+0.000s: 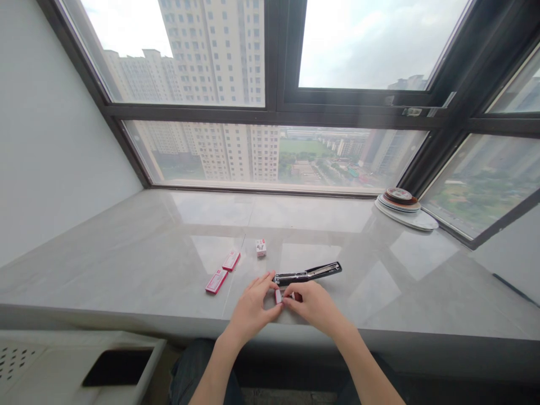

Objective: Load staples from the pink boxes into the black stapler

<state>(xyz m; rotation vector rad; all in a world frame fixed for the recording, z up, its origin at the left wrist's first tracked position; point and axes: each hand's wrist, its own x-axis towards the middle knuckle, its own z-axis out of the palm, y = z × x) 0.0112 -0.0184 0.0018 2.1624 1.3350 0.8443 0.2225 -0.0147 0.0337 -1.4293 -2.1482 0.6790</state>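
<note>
Red-and-white, the small box (278, 296) is just on your side of the opened stapler (293, 277) on the counter (147, 264), so let your left hand (252, 304), gripping one end, steady it while your right hand (314, 304), pinching the other, works gently without crushing it.

Bright daylight enters through the windows (276, 115) beyond the right hand (314, 304). Pale glare patches the countertop (367, 298) to its right.
</note>
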